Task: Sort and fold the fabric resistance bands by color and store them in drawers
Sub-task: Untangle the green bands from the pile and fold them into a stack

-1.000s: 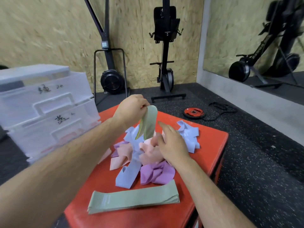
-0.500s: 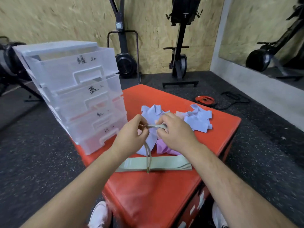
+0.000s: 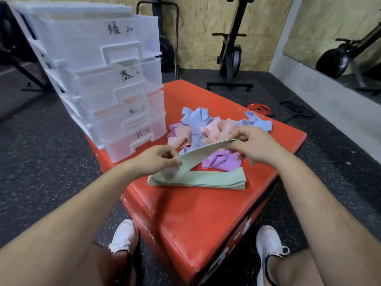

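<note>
L hand (image 3: 156,159) pinches one end of a pale green fabric band (image 3: 206,150) btw thumb & fingers; R hand (image 3: 253,145) has fingers curled round the other end. Hands are apart, w/ the band spanning flat btw them, sloping up from L to R. A short tail of the band pokes out past the R hand. The L end hangs low over the L end of a stack of folded green bands (image 3: 216,180); can't tell if it touches.

The stack lies flat on a red padded box (image 3: 206,213), on the side nearest the person. Just behind it is a loose pile of unfolded bands: purple band (image 3: 220,161) closest to the stack, pink bands (image 3: 218,129) in the middle, blue bands (image 3: 195,116) at the back, and another blue bunch (image 3: 257,121) to the R.

A clear plastic drawer unit (image 3: 107,79) stands on the box's L corner, just beside the pile. It has 4 drawers, all pushed in, each w/ a handwritten label on the front.

White shoes (image 3: 123,236) show on the dark speckled floor either side of the box's near corner. Red weight plate (image 3: 258,109) lies on the floor beyond the box; black exercise machine (image 3: 231,50) stands by the chipboard wall
</note>
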Demonstrator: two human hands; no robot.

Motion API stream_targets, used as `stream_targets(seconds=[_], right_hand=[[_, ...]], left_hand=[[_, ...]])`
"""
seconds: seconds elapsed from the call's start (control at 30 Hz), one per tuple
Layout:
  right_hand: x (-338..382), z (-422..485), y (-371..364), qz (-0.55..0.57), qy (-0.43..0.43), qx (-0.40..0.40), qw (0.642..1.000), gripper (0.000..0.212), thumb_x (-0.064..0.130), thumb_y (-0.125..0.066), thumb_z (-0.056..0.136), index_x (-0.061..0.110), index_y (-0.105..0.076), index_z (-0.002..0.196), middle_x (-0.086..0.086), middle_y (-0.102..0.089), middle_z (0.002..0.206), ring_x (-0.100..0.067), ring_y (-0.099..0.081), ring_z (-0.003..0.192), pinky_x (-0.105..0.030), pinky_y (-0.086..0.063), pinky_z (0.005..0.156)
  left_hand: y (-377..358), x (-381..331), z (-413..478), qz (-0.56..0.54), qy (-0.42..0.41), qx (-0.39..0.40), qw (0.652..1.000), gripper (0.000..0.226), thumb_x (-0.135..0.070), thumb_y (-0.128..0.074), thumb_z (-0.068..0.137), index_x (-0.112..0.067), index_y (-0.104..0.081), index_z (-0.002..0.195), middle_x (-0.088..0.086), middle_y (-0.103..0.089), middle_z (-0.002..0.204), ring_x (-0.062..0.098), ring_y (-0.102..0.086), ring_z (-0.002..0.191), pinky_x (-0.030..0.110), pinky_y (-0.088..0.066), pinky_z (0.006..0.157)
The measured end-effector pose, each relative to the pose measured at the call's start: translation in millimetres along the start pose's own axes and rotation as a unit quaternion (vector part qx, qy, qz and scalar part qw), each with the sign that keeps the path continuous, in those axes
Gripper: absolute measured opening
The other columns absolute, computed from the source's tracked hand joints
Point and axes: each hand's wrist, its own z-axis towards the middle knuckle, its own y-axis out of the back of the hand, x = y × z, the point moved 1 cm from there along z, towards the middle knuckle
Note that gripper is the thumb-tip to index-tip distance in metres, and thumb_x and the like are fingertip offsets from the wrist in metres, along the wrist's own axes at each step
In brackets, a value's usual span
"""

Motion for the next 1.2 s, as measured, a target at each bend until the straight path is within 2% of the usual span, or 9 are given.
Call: stream_targets(seconds=[0.13, 0.2, 0.3, 0.47, 0.7, 0.87, 1.0, 1.1, 1.2], right_hand=[[-23.6, -3.2, 0.8, -0.08, -0.035, 0.083, 0.993, 0.009, 0.018, -0.069, 0.092, 0.009, -0.069, 0.093, -0.006, -0.06, 0.063, -0.012, -0.056, 0.045, -0.019, -0.04, 0.043], [-34.9, -3.4, -1.6, -0.102, -0.04, 0.102, 0.989, 0.005, 0.021, -0.072, 0.089, 0.019, -0.072, 0.093, -0.005, -0.066, 0.073, -0.013, -0.063, 0.058, -0.019, -0.047, 0.052], [-49.8, 2.9, -3.3, -0.128, -0.048, 0.089, 0.987, 0.025, 0.027, -0.08, 0.08, 0.028, -0.07, 0.103, 0.009, -0.068, 0.09, -0.004, -0.063, 0.072, -0.02, -0.045, 0.062], [-62.5, 10.5, -9.3, -0.169, -0.044, 0.085, 0.981, 0.031, 0.032, -0.085, 0.076, 0.026, -0.067, 0.101, 0.005, -0.065, 0.096, -0.011, -0.063, 0.084, -0.026, -0.048, 0.07], [-79.9, 16.7, -29.8, -0.224, -0.033, 0.062, 0.972, 0.023, 0.031, -0.083, 0.077, 0.023, -0.067, 0.092, 0.008, -0.054, 0.079, -0.014, -0.053, 0.075, -0.027, -0.038, 0.062], [-85.4, 16.6, -34.2, -0.329, -0.018, 0.067, 0.942, 0.04, 0.044, -0.078, 0.079, 0.026, -0.067, 0.113, 0.001, -0.054, 0.109, -0.021, -0.047, 0.105, -0.032, -0.042, 0.086], [-78.5, 9.2, -39.1, -0.355, 0.031, 0.113, 0.928, 0.056, 0.054, -0.076, 0.075, 0.037, -0.059, 0.125, 0.007, -0.051, 0.132, -0.021, -0.04, 0.125, -0.04, -0.038, 0.104], [-76.7, 5.2, -45.6, -0.397, 0.037, 0.154, 0.904, 0.071, 0.059, -0.077, 0.072, 0.039, -0.051, 0.135, 0.01, -0.049, 0.14, -0.019, -0.039, 0.134, -0.04, -0.033, 0.109], [-79.8, 5.5, -48.8, -0.405, 0.037, 0.15, 0.901, 0.071, 0.055, -0.08, 0.072, 0.038, -0.05, 0.134, 0.007, -0.049, 0.138, -0.02, -0.041, 0.132, -0.039, -0.034, 0.107]], left_hand=[[19.2, 8.8, -6.3, -0.023, 0.013, -0.023, 0.999, 0.007, -0.013, -0.073, 0.087, -0.007, -0.072, 0.091, -0.003, -0.067, 0.075, 0.008, -0.057, 0.069, 0.019, -0.046, 0.062], [23.2, 15.0, -6.8, -0.017, 0.023, -0.024, 0.999, 0.007, -0.012, -0.071, 0.089, -0.007, -0.073, 0.094, -0.001, -0.068, 0.075, 0.009, -0.056, 0.067, 0.021, -0.047, 0.06], [23.4, 23.0, -3.3, 0.013, 0.04, -0.039, 0.998, 0.008, -0.015, -0.072, 0.089, -0.011, -0.076, 0.096, 0.002, -0.071, 0.08, 0.01, -0.058, 0.07, 0.025, -0.048, 0.065], [19.6, 29.1, 4.4, 0.108, 0.053, -0.048, 0.992, 0.009, -0.016, -0.072, 0.089, -0.023, -0.077, 0.093, -0.018, -0.069, 0.069, -0.007, -0.055, 0.06, 0.018, -0.045, 0.064], [21.7, 37.6, 3.2, 0.242, 0.069, -0.039, 0.967, 0.015, -0.017, -0.069, 0.089, -0.024, -0.075, 0.102, -0.007, -0.071, 0.097, 0.01, -0.062, 0.091, 0.023, -0.047, 0.081], [22.6, 48.8, 5.8, 0.329, 0.014, -0.045, 0.943, 0.017, -0.032, -0.073, 0.083, -0.027, -0.075, 0.099, -0.002, -0.059, 0.102, 0.014, -0.055, 0.095, 0.036, -0.045, 0.098], [15.0, 45.4, 2.3, 0.377, 0.007, 0.027, 0.926, 0.077, -0.084, -0.049, 0.058, -0.042, -0.063, 0.12, -0.012, -0.056, 0.117, 0.017, -0.051, 0.117, 0.043, -0.039, 0.104], [5.2, 45.1, 1.3, 0.443, 0.007, 0.092, 0.892, 0.084, -0.076, -0.066, 0.063, -0.043, -0.048, 0.138, -0.014, -0.051, 0.132, 0.014, -0.043, 0.127, 0.039, -0.031, 0.107], [1.0, 43.3, 3.4, 0.462, -0.004, 0.084, 0.883, 0.076, -0.058, -0.076, 0.074, -0.037, -0.047, 0.14, -0.012, -0.052, 0.134, 0.013, -0.044, 0.129, 0.035, -0.03, 0.103]])
